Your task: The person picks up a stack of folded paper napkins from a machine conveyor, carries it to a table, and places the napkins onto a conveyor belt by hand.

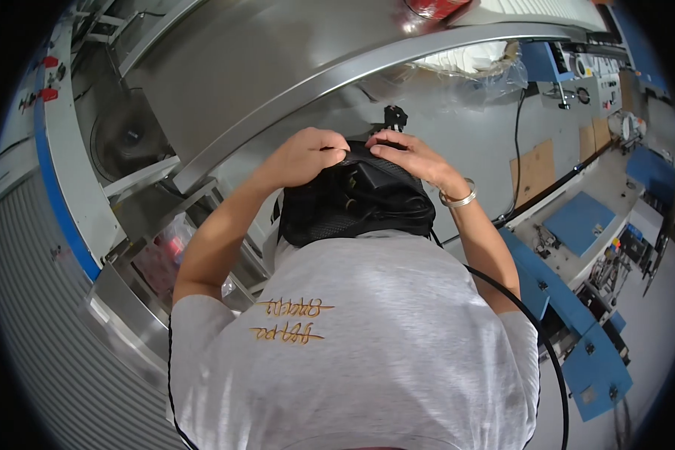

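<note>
- Nearest is a light grey shirt (382, 337) with orange lettering, a black cable (551, 352) curving along its right side.
- Just beyond it, against the person's front, sits a black bag (364, 199). Its longer axis runs left to right across the body, and its narrower end points forward, away from the person. Its dark folds make it impossible to tell what is inside.
- The left hand (311, 156) pinches the bag's far edge between thumb and curled fingers.
- The right hand (409, 157), below a silver bracelet (460, 196), bends its fingers and thumb over the same edge, near the left.
- To the left, a metal bin (127, 307) has clear plastic and something red and pink in it.
- Ahead lies a steel-edged table (255, 60).
- Past its edge, a clear plastic bag (495, 75) holds white material.
- Farther right, blue panels (581, 223) and metal parts (598, 271) lie on a bench.
</note>
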`<state>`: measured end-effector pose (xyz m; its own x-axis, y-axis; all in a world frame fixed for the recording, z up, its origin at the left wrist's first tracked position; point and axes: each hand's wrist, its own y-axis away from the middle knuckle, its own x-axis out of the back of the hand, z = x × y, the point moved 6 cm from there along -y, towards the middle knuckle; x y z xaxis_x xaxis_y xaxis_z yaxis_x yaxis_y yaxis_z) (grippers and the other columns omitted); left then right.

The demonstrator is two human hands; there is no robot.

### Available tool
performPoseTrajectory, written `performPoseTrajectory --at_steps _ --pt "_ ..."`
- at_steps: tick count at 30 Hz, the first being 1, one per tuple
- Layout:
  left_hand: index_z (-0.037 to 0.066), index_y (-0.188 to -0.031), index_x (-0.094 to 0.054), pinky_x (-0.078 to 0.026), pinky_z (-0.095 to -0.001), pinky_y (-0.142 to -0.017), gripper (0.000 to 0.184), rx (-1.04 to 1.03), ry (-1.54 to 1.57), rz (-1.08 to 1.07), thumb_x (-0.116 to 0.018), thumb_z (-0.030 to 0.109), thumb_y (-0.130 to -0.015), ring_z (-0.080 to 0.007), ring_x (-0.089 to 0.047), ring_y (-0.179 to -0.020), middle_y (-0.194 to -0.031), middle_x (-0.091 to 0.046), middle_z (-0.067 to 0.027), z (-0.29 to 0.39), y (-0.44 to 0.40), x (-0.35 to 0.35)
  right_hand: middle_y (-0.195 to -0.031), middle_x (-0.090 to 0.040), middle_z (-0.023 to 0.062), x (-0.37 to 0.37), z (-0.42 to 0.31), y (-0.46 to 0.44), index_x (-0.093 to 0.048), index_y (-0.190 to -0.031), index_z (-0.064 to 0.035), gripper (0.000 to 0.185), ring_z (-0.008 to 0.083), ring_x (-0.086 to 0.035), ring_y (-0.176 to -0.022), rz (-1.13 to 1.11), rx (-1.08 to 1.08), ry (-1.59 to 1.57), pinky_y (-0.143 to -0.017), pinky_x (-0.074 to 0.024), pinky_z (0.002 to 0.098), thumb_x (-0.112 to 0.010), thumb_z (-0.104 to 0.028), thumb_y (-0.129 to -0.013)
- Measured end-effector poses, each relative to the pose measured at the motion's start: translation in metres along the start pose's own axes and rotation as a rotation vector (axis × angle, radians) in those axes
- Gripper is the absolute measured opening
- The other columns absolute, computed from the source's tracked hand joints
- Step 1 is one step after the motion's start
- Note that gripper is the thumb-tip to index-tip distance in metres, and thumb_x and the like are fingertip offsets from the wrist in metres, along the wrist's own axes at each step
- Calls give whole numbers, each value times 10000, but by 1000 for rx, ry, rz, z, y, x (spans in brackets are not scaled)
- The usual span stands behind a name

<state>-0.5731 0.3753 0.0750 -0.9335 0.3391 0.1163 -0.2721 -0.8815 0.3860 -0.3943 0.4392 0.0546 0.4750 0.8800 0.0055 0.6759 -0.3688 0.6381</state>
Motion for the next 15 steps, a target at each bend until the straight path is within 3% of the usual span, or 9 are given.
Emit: performPoseTrajectory --at_steps 2,5,8,15 --pt "0 -912 -675 -453 -290 -674 160 144 93 -100 -578 117 -860 -112 -579 -743 -802 -661 -51 -13 -8 -1 -1119 -639 37 1 0 -3 -639 -1165 -68 339 150 -567 -1073 -4 1 10 -970 -425 275 -592 -325 -948" --pt "-11 -886 -679 -457 -265 -642 152 167 284 -135 -582 105 -868 -83 -571 -687 -750 -650 -16 -25 -15 -4 -1137 -647 65 1 4 -5 -644 -1164 -76 368 165 -577 -1078 -9 -16 -5 -973 -424 278 -588 -364 -941" --pt "33 -793 -681 -427 -207 -735 133 333 510 -223 -628 143 -846 -56 -521 -685 -744 -612 32 -23 -15 -8 -1135 -648 62 0 11 -7 -641 -1167 -63 361 160 -578 -1074 -13 -43 -74 -964 -430 270 -578 -346 -953" --pt "28 -816 -697 -453 -183 -692 123 384 509 -230 -630 129 -841 -61 -571 -660 -763 -649 5 -38 -24 -5 -1129 -649 67 -2 24 -13 -630 -1180 -31 371 150 -582 -1054 -4 -71 -174 -937 -443 257 -560 -329 -971"
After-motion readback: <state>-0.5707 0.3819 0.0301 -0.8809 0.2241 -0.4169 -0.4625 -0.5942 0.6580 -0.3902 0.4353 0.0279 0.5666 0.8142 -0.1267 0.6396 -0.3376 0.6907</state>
